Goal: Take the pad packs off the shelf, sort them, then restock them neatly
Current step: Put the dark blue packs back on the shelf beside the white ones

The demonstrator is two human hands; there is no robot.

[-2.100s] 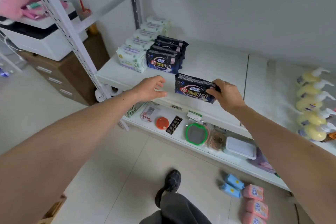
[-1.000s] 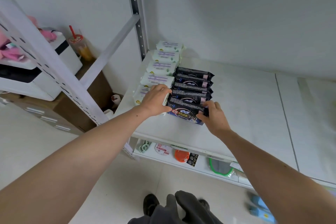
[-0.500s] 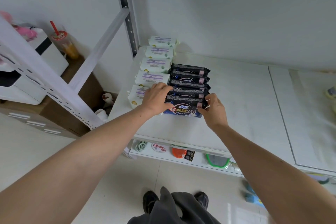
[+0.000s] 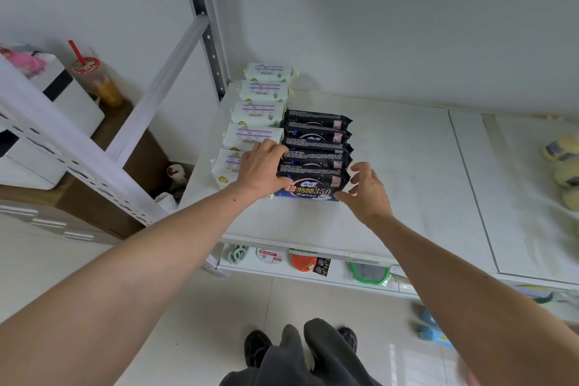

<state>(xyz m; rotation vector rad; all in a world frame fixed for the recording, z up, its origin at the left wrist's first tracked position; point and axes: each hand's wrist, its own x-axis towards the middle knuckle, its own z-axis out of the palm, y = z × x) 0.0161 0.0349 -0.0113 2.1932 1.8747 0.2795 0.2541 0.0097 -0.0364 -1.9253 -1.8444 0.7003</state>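
Shelf [image 4: 407, 185] bare right of dark packs [image 4: 315, 160]; right hand [image 4: 368, 194] open.

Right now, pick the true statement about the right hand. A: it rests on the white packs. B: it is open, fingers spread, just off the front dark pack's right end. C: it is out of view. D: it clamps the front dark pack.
B: the right hand is open with fingers spread beside the right end of the front dark pack, not gripping it.
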